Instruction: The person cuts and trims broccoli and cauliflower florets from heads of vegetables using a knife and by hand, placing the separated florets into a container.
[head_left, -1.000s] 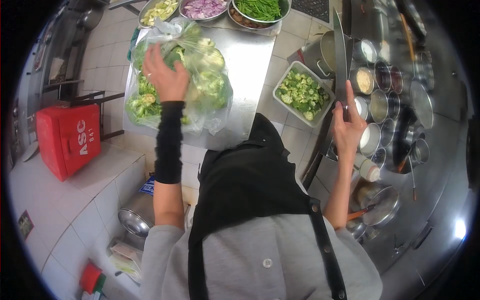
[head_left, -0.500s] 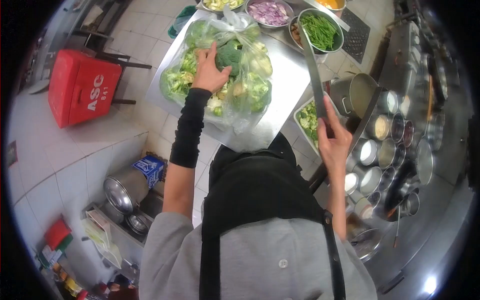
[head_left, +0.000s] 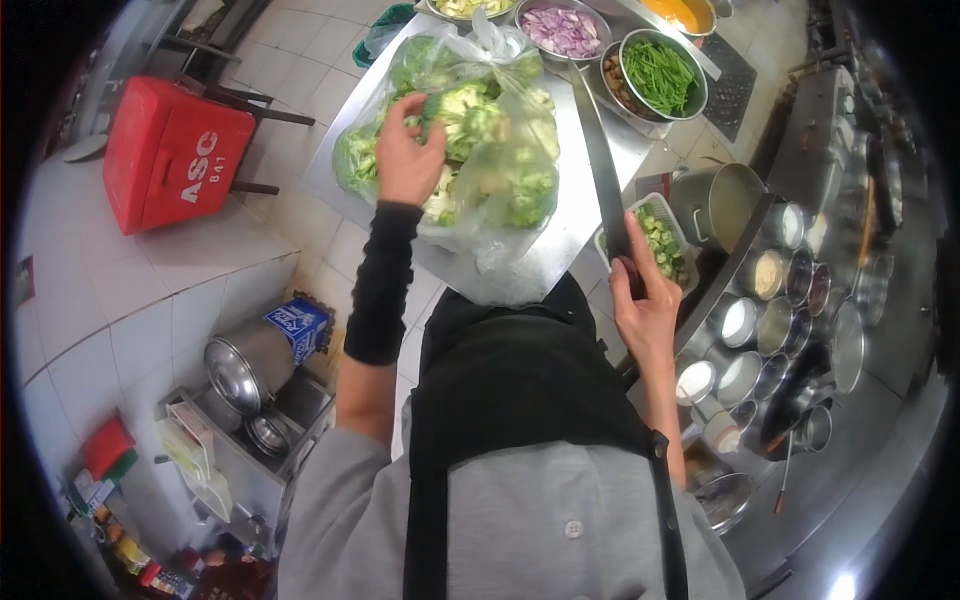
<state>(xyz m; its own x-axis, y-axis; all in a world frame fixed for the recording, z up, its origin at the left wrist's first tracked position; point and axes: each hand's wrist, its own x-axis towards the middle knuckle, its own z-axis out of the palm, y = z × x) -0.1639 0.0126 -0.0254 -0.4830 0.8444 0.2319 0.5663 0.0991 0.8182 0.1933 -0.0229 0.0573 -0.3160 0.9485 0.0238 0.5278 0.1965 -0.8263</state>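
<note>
Head camera view: a red box (head_left: pixel 170 155) sits far to the left of the left fingers (head_left: pixel 398 112). The left hand (head_left: pixel 410 165) has its fingers bent and a bit apart, with the tips at a big piece of broccoli (head_left: pixel 472 115). I cannot tell if they pinch it. This piece is just to the right of those fingers, and more broccoli is around them in a thin plastic bag (head_left: pixel 487 45). Under the bag is a shiny metal table (head_left: pixel 570 190). A long knife (head_left: pixel 600 160) points up from the right hand (head_left: pixel 648 300). Its fingers wrap the handle, with the pointer finger stretched along it. A white tub (head_left: pixel 686 240) of cut green bits is right beside those fingers. Farther up is a bowl (head_left: pixel 697 95) of long green beans.
</note>
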